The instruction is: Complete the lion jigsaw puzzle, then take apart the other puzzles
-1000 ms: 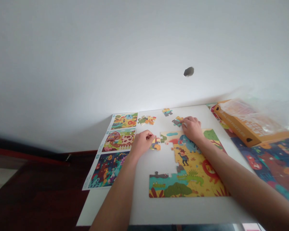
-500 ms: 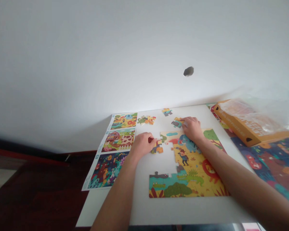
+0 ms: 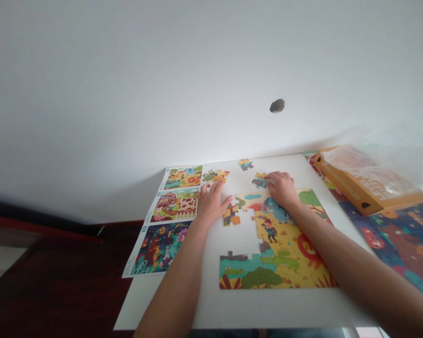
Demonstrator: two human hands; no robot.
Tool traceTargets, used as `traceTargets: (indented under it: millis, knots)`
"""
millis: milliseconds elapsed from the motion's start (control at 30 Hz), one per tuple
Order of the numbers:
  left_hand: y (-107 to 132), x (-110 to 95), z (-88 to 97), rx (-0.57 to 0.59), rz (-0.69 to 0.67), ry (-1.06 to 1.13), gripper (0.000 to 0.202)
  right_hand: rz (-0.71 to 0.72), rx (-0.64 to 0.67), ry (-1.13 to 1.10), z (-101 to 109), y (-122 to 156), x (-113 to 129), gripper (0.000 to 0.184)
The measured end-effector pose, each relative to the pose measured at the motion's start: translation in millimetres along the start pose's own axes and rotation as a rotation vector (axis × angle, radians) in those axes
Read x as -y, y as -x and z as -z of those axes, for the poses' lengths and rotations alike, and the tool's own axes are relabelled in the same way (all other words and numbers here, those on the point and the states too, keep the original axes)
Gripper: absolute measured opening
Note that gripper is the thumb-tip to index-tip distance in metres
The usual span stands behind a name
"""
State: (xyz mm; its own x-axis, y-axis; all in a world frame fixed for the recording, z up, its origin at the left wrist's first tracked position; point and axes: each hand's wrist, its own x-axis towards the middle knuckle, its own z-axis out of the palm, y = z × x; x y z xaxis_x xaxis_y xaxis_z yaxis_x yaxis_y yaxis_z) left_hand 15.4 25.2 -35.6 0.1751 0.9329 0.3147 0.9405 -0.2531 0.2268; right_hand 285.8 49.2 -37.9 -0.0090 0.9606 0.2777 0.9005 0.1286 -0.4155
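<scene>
A partly assembled jigsaw puzzle point(image 3: 282, 239) of a jungle scene, with an elephant, a lion and a crocodile, lies on the white table, with a bare gap left of its middle. My left hand point(image 3: 212, 203) rests flat with its fingers spread, just left of a small cluster of joined pieces point(image 3: 231, 215) at the gap's top edge. My right hand point(image 3: 282, 189) sits over the puzzle's top edge, its fingertips pinching a jigsaw piece point(image 3: 260, 180). Loose pieces lie farther back, one point(image 3: 245, 164) alone and a joined group point(image 3: 215, 176).
A printed sheet of puzzle pictures point(image 3: 174, 220) lies along the white table's point(image 3: 268, 307) left side. At the right, an orange box point(image 3: 356, 185) under clear plastic sits beside another puzzle point(image 3: 391, 244). A wall rises behind; a dark floor lies left.
My left hand has let go of the small pieces, moved slightly back and left, and spread its fingers flat. My right hand stays on its piece with little movement.
</scene>
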Motion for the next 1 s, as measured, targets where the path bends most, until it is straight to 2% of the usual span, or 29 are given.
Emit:
traceTargets:
  millis: [200, 333, 533, 633, 767, 1000]
  knots:
    - [0.3, -4.2, 6.0, 0.04, 0.005, -0.015, 0.048, 0.006, 0.003, 0.008, 0.5, 0.6, 0.5, 0.031]
    - [-0.2, -5.8, 11.7, 0.025, 0.0, -0.007, 0.037, 0.01, 0.003, 0.009, 0.5, 0.5, -0.1, 0.03]
    - [0.1, -5.1, 15.1, -0.019, -0.019, 0.018, 0.034, 0.013, 0.007, 0.022, -0.4, -0.8, -1.5, 0.029]
    - [0.4, -2.4, 12.4, 0.014, -0.054, 0.052, 0.035, 0.017, 0.001, 0.017, -1.0, -0.9, -1.8, 0.029]
    - [1.0, -1.0, 11.1, 0.045, -0.029, 0.054, 0.031, 0.021, -0.002, 0.009, -1.7, -0.8, -2.2, 0.03]
    - [5.1, -9.4, 21.1, 0.131, -0.017, -0.018, 0.036, 0.009, -0.001, 0.023, -2.5, -0.9, -2.5, 0.029]
